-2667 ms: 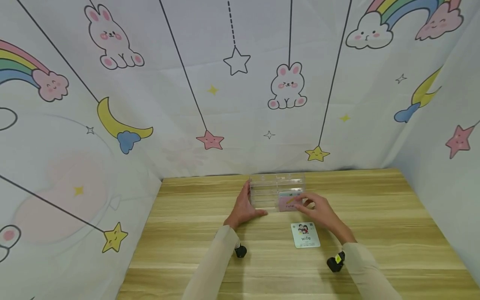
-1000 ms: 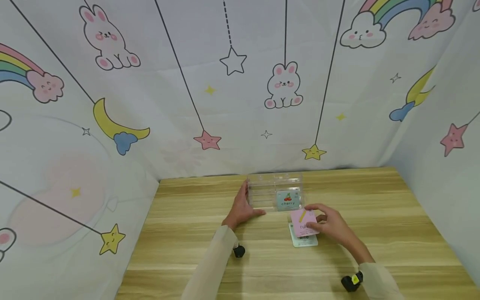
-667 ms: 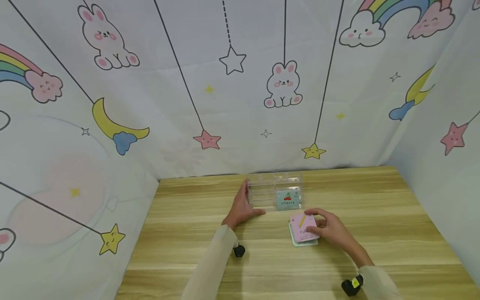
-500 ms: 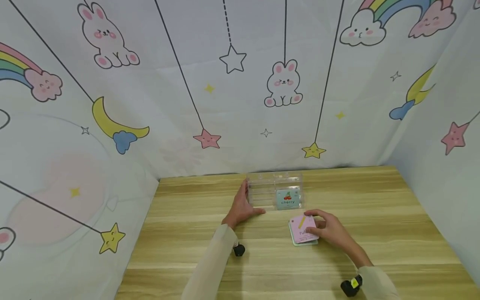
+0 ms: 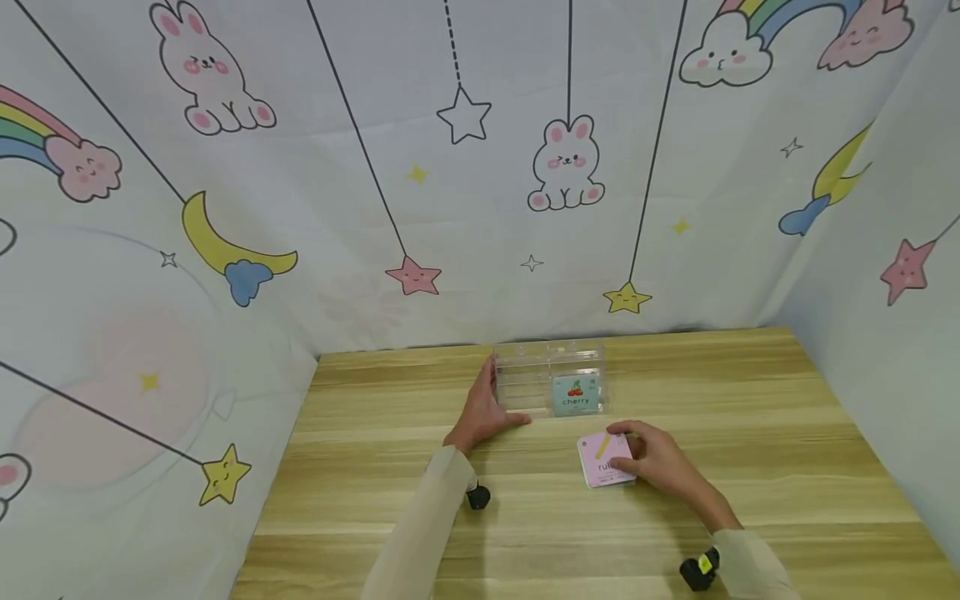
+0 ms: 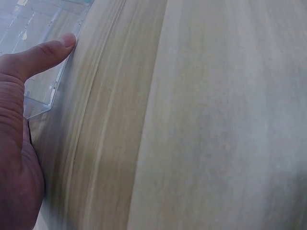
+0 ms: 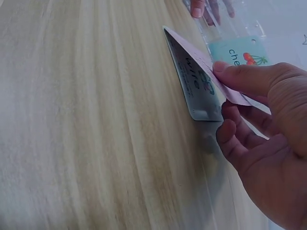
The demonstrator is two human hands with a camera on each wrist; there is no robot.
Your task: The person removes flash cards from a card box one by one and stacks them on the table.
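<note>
My right hand (image 5: 660, 458) pinches the pink flashcard (image 5: 603, 467), which bears a yellow ruler picture, between thumb and fingers. In the right wrist view the pink flashcard leans over the "wife" flashcard (image 7: 194, 91): their far-left ends meet while the pinched side is raised. From the head view it covers nearly all of the "wife" flashcard. My left hand (image 5: 480, 412) rests at the front left corner of a clear plastic box (image 5: 522, 375), fingers along its side and thumb (image 6: 50, 52) stretched along its front edge.
A green "cherry" flashcard (image 5: 576, 395) stands in the box's front right compartment. The box sits near the back edge of the wooden table (image 5: 375, 533), close to a white cloth wall (image 5: 487, 208) printed with rabbits and stars. Camera units hang at both wrists.
The right hand has drawn the pink flashcard from the box, showing the cherry flashcard behind it, and brought it down over the "wife" flashcard. The left hand stays at the box.
</note>
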